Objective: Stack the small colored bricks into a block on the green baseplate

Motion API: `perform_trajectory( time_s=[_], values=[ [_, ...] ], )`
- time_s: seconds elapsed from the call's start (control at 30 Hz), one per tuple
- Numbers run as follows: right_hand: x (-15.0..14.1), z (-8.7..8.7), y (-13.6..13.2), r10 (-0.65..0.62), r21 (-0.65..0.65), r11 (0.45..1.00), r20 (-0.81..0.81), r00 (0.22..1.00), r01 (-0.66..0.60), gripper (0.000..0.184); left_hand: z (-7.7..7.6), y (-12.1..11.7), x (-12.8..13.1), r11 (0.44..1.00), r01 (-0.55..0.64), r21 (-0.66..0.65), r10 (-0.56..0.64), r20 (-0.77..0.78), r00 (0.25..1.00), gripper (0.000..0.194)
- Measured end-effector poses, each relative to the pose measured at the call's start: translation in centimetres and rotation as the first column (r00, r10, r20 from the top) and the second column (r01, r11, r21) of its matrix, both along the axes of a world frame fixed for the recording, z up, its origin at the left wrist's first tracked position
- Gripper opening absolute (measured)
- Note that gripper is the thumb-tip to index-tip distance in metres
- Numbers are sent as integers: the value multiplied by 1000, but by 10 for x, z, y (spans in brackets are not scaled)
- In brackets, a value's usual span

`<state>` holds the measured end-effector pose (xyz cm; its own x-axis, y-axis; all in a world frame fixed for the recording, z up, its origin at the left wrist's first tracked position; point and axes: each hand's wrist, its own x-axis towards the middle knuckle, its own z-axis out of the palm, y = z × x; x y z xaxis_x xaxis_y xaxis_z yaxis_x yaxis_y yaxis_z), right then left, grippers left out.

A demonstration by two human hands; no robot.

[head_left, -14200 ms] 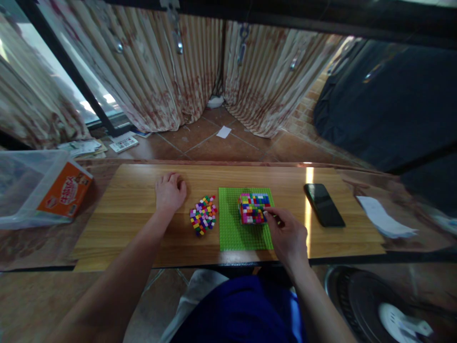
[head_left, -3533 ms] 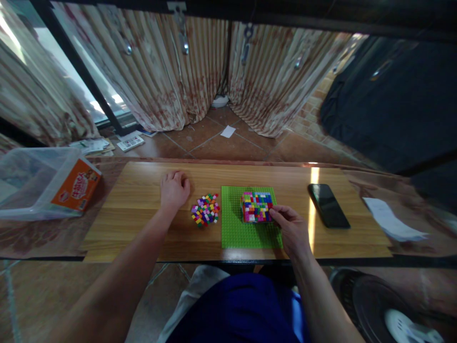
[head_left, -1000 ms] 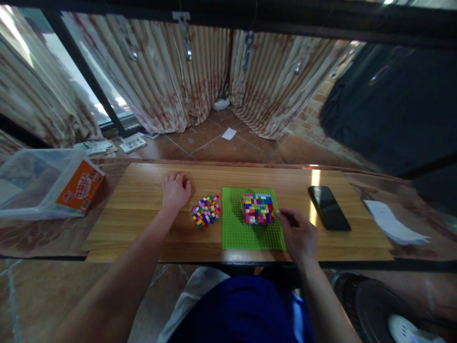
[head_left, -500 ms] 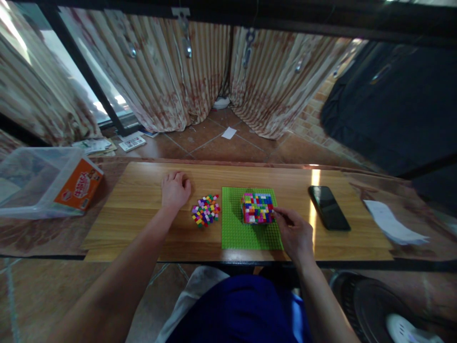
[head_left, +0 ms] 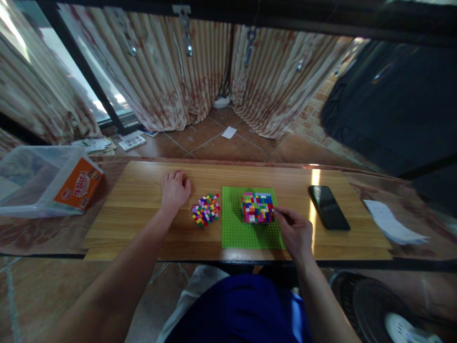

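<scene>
A block built of many small coloured toy bricks [head_left: 257, 208] stands on a green studded baseplate [head_left: 233, 236]. At the block's right side is my right hand [head_left: 295, 231], its thumb and forefinger pinched at the edge on what looks like a small brick, mostly hidden by the fingertips. My left hand [head_left: 174, 191] rests on the wooden table, fingers loosely bent and holding nothing. Just right of it lies a loose pile of small coloured bricks [head_left: 206, 210], between that hand and the baseplate.
A black phone [head_left: 329, 208] lies on the table [head_left: 135, 205] to the right, with white paper [head_left: 392, 222] beyond it. At far left stands a clear plastic bin [head_left: 39, 176] with an orange label. A dark round fan-like object [head_left: 371, 300] is below right.
Both hands stay nearly where they were. The fingers of my right hand remain at the block's right edge, with hardly any shift.
</scene>
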<state>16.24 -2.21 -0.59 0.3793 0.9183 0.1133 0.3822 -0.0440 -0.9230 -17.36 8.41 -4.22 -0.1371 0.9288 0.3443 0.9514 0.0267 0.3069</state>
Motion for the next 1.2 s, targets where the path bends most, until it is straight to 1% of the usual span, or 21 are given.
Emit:
perform_trajectory(
  time_s=[0.13, 0.3, 0.43, 0.5, 0.6, 0.8, 0.93, 1.03, 1.1, 1.2],
  values=[
    [1, -4, 3, -13, -11, 1000, -151, 988, 12, 25, -1, 0, 0, 1000, 7, -3, -7, 11, 1000, 33],
    [2, -5, 5, -30, -48, 999, -242, 970, 19, 26, -1, 0, 0, 1000, 7, 0, -7, 10, 1000, 32],
    [1, -4, 5, -64, -99, 995, -362, 930, 30, 25, 0, 0, 1, 1000, 0, -11, 0, 18, 1000, 31],
    [1, -3, 6, -88, -119, 992, -391, 916, 45, 24, 1, -1, 1, 1000, -2, -16, 3, 20, 1000, 31],
    [-1, -3, 6, -102, -122, 991, -390, 915, 58, 22, 3, -2, 3, 1000, -4, -10, 4, 11, 1000, 31],
    [-6, -2, 10, -83, -117, 992, -354, 931, 44, 22, 4, -3, 4, 1000, -2, -1, 2, 13, 1000, 31],
    [-9, -4, 9, -65, -95, 995, -395, 916, 30, 22, 4, -3, 4, 1000, -10, -7, 10, 15, 1000, 30],
    [-9, -7, 3, -75, -54, 997, -425, 902, 57, 24, 3, -3, 3, 1000, -7, -18, 8, 36, 999, 30],
    [-8, -8, -2, -99, -18, 995, -402, 910, 101, 23, 2, -2, 3, 1000, -6, -17, 7, 45, 999, 30],
    [-10, -8, -9, -115, 17, 992, -308, 944, 126, 22, 0, -2, 2, 1000, -9, -3, 10, 27, 1000, 30]
  ],
)
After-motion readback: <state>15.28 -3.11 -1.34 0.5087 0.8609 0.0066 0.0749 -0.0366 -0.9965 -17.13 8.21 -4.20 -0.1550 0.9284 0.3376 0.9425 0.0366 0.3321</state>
